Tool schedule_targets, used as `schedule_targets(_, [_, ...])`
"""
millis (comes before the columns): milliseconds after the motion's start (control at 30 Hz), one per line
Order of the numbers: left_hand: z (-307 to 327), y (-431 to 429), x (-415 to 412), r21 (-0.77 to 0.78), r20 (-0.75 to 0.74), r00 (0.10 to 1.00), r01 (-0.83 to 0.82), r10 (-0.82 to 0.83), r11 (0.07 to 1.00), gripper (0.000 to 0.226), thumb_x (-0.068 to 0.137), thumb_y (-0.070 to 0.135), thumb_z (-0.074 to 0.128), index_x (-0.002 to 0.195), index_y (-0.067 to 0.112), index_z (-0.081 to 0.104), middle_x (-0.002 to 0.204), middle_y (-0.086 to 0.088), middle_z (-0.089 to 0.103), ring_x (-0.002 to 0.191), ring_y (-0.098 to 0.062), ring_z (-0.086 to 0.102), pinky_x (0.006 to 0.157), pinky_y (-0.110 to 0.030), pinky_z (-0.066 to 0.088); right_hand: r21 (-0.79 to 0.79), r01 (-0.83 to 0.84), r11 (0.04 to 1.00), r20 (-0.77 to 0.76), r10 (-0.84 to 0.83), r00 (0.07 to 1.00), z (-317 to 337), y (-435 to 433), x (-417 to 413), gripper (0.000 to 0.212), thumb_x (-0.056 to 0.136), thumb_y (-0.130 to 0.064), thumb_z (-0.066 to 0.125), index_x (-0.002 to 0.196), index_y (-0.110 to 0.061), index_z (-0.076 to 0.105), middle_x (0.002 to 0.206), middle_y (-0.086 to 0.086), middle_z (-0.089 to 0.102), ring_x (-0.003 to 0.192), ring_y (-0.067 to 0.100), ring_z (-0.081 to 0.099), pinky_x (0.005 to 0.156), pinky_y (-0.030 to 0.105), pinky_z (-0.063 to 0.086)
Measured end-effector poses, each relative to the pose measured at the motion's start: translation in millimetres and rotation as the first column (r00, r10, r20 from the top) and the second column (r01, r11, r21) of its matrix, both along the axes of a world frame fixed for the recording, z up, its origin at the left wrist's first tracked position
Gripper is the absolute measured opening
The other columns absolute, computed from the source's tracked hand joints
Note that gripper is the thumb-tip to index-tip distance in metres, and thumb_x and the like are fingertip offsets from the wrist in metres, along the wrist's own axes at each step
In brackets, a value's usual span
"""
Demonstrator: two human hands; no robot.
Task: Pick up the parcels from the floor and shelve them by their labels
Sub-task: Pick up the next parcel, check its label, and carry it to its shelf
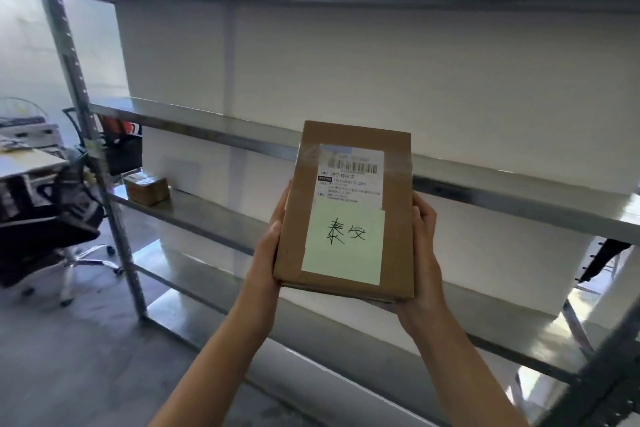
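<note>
A flat brown cardboard parcel (398,218) is held up in front of me, its top face toward the camera. It carries a white shipping label with a barcode and a pale green note with handwritten black characters. My left hand (272,250) grips its left edge and my right hand (424,253) grips its right edge, fingers hidden behind the box. Behind it stands a grey metal shelf rack (207,125) with several levels. A small brown parcel (147,189) sits at the left end of a lower level.
A perforated steel upright (86,121) marks the rack's left end. A black office chair (52,239) and a desk (27,163) with clutter stand to the left on the grey floor. White wall panels back the shelves. Windows run above.
</note>
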State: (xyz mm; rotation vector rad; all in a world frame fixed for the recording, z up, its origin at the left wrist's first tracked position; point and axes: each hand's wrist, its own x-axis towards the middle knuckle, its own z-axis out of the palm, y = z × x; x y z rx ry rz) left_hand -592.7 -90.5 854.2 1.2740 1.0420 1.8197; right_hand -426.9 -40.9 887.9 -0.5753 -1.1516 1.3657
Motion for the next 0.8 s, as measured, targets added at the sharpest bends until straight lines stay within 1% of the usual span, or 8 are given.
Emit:
schedule_targets(133, [1.9,-14.0,-8.9,0.025,0.008,0.997,-0.083,0.083,0.996,0.057,0.096,0.031,0.024,0.148,0.015,0.041,0.138,-0.002,0.061,0.124,-0.019,0.058,0.093,-0.027,0.049,0.021,-0.134,0.991,0.010,0.133,0.991,1.3,7.5,-14.4,0.019,0.099,-0.048,0.043,0.110,-0.053,0.058,0.136,0.010,0.058,0.122,0.040,0.058,0.100,0.065,0.047])
schedule_targets(233, [-1.6,-25.3,-14.9,-0.006,0.048,0.987,-0.151,0.151,0.989,0.052,0.099,0.010,0.020,0.148,0.008,0.040,0.120,0.014,0.066,0.096,-0.004,0.062,0.076,-0.015,0.048,0.050,-0.204,0.978,0.039,0.202,0.979,-4.3,11.5,-28.0,0.022,0.103,-0.041,0.038,0.115,-0.049,0.054,0.136,0.008,0.059,0.121,0.036,0.060,0.101,0.059,0.049])
schedule_targets(267, [-3.6,-29.5,-16.5,-0.018,0.064,0.980,-0.187,0.188,0.982,0.051,0.100,0.009,0.021,0.147,0.006,0.039,0.118,0.016,0.066,0.096,-0.002,0.062,0.078,-0.017,0.047,0.056,-0.228,0.972,0.046,0.226,0.973,-6.8,12.3,-32.7,0.023,0.104,-0.038,0.035,0.117,-0.046,0.053,0.136,0.008,0.059,0.120,0.033,0.061,0.100,0.054,0.051])
schedule_targets(400, [-10.6,-52.2,-17.4,-0.036,0.070,0.951,-0.299,0.301,0.953,0.052,0.099,0.026,0.030,0.151,0.026,0.037,0.150,-0.001,0.049,0.138,-0.021,0.046,0.107,-0.037,0.039,-0.005,-0.315,0.949,0.051,0.314,0.948,-17.8,13.5,-50.2,0.022,0.105,-0.036,0.037,0.119,-0.041,0.054,0.136,0.007,0.059,0.115,0.024,0.062,0.098,0.046,0.052])
schedule_targets(500, [-21.0,-67.1,-20.7,-0.068,0.117,0.927,-0.350,0.356,0.934,0.058,0.095,0.028,0.035,0.152,0.037,0.030,0.155,0.008,0.043,0.140,-0.021,0.043,0.113,-0.045,0.036,-0.024,-0.377,0.926,0.077,0.378,0.923,-33.3,12.2,-63.5,0.026,0.105,-0.035,0.037,0.128,-0.033,0.050,0.136,0.006,0.059,0.108,0.017,0.063,0.091,0.036,0.056])
schedule_targets(600, [-31.9,-81.6,-28.3,-0.086,0.116,0.902,-0.408,0.416,0.909,0.058,0.095,0.028,0.033,0.152,0.038,0.031,0.154,0.008,0.044,0.137,-0.021,0.047,0.110,-0.047,0.039,-0.030,-0.443,0.896,0.090,0.444,0.891,-49.6,5.0,-79.1,0.029,0.106,-0.035,0.035,0.132,-0.030,0.047,0.130,0.002,0.062,0.101,0.009,0.065,0.080,0.025,0.059])
schedule_targets(733, [-43.8,-100.8,-52.7,-0.095,0.089,0.855,-0.503,0.511,0.859,0.055,0.095,0.024,0.028,0.148,0.026,0.040,0.138,-0.004,0.058,0.118,-0.022,0.059,0.085,-0.032,0.049,-0.018,-0.516,0.856,0.094,0.515,0.852,-58.6,-9.1,-116.3,0.034,0.100,-0.042,0.040,0.132,-0.031,0.046,0.141,0.010,0.054,0.126,0.032,0.056,0.106,0.054,0.046])
schedule_targets(800, [-48.5,-109.7,-69.2,-0.092,0.126,0.830,-0.536,0.544,0.839,0.054,0.094,0.024,0.028,0.147,0.020,0.042,0.133,-0.008,0.060,0.114,-0.023,0.059,0.082,-0.032,0.048,-0.023,-0.549,0.835,0.114,0.548,0.829,-60.6,-14.7,-140.1,0.036,0.098,-0.044,0.041,0.131,-0.032,0.048,0.143,0.013,0.051,0.130,0.036,0.052,0.108,0.063,0.040])
